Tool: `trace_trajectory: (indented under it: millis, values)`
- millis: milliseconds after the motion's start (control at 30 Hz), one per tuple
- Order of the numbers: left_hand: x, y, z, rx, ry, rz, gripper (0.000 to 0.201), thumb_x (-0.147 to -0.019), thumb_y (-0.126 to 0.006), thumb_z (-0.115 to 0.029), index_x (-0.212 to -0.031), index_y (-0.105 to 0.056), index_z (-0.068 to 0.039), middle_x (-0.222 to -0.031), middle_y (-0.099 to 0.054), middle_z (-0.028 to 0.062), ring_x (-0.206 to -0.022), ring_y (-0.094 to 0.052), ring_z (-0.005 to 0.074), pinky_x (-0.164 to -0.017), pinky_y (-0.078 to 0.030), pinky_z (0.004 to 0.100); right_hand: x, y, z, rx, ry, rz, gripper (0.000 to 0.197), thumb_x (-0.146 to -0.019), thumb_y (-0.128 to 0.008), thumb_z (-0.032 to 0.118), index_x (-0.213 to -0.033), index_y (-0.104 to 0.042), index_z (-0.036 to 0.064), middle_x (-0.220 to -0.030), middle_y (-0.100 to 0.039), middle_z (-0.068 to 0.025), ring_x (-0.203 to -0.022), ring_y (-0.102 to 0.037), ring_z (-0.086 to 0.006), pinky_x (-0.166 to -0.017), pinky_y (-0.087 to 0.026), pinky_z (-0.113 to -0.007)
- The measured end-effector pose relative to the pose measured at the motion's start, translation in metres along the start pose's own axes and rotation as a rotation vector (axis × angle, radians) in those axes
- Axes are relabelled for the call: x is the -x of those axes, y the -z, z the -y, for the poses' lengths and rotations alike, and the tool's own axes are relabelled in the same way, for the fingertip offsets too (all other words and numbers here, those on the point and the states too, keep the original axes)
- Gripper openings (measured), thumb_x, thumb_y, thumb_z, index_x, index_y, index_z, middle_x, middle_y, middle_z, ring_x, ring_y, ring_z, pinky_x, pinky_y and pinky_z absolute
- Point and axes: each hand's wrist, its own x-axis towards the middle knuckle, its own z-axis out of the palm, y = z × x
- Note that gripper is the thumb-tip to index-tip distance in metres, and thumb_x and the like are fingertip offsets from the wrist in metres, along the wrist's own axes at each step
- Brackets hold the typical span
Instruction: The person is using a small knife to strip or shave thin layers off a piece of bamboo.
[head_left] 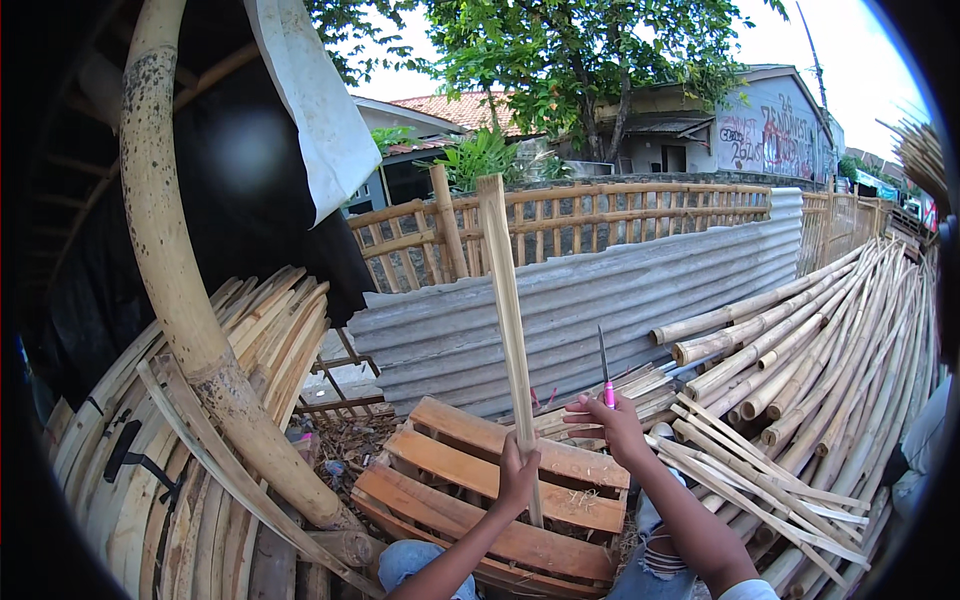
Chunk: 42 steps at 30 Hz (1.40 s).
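A long pale split-bamboo slat (510, 320) stands upright before me, its lower end against a low orange-brown slatted wooden crate (450, 455). My left hand (518, 472) is closed round the slat near its bottom. To the right of it, my right hand (612, 425) holds a knife (608, 393) with a pink handle and a thin dark blade pointing up. Some fingers of that hand stretch out toward the slat without touching it. Wood shavings lie on the crate's right part.
Bamboo poles (800, 370) lie piled on the right, with split strips (770, 480) on top. A thick bamboo post (185, 240) leans on the left beside stacked wooden slats (270, 345). Corrugated metal sheeting (600, 290) and a bamboo fence (600, 210) stand ahead.
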Motion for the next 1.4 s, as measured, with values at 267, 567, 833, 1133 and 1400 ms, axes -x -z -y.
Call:
trace_trajectory:
  millis: [267,567,833,1133,1400]
  values:
    - [-0.025,0.019,0.001,0.101,0.163,-0.003,0.040,-0.088,-0.064,-0.021,-0.118,-0.045,-0.003,-0.115,-0.055,0.0095,-0.109,-0.052,0.0196,-0.095,-0.040,0.0328,0.004,0.002,0.002,0.028,-0.036,0.010,0.029,-0.091,-0.058,0.023,-0.101,-0.050,-0.0031,-0.099,-0.065,-0.0191,-0.088,-0.067,-0.0274,-0.071,-0.059,-0.039]
    - [-0.044,0.059,-0.010,0.328,0.317,-0.162,0.055,-0.093,-0.040,-0.053,-0.126,-0.040,-0.008,-0.134,-0.045,0.0112,-0.127,-0.041,0.0274,-0.102,-0.032,0.0494,0.001,0.007,-0.012,0.080,-0.059,0.020,0.029,-0.093,-0.055,0.025,-0.097,-0.052,-0.0032,-0.095,-0.066,-0.0189,-0.083,-0.068,-0.0271,-0.069,-0.059,-0.038]
    - [-0.100,0.099,0.011,0.942,0.335,-0.034,0.037,-0.091,-0.052,-0.005,-0.126,-0.041,0.000,-0.135,-0.044,0.0205,-0.130,-0.041,0.0331,-0.108,-0.038,0.0417,-0.014,0.006,-0.028,0.029,-0.162,0.012,0.029,-0.094,-0.052,0.027,-0.095,-0.049,-0.0018,-0.092,-0.066,-0.0204,-0.080,-0.068,-0.0278,-0.067,-0.059,-0.038]
    - [-0.095,0.073,0.010,0.943,0.518,-0.053,0.071,-0.091,-0.032,-0.065,-0.125,-0.048,-0.005,-0.120,-0.058,0.0188,-0.111,-0.057,0.0328,-0.090,-0.049,0.0470,-0.041,-0.002,-0.051,0.060,-0.252,0.043,0.030,-0.095,-0.051,0.031,-0.096,-0.050,0.0013,-0.088,-0.067,-0.0170,-0.077,-0.068,-0.0236,-0.066,-0.058,-0.035]
    - [-0.081,0.071,0.020,0.645,0.232,-0.070,0.059,-0.095,-0.031,-0.056,-0.108,-0.056,-0.003,-0.092,-0.063,0.0134,-0.084,-0.062,0.0228,-0.073,-0.053,0.0404,-0.044,-0.017,-0.052,0.117,-0.233,0.131,0.031,-0.095,-0.051,0.034,-0.092,-0.049,0.0025,-0.087,-0.067,-0.0160,-0.075,-0.067,-0.0208,-0.064,-0.057,-0.031]
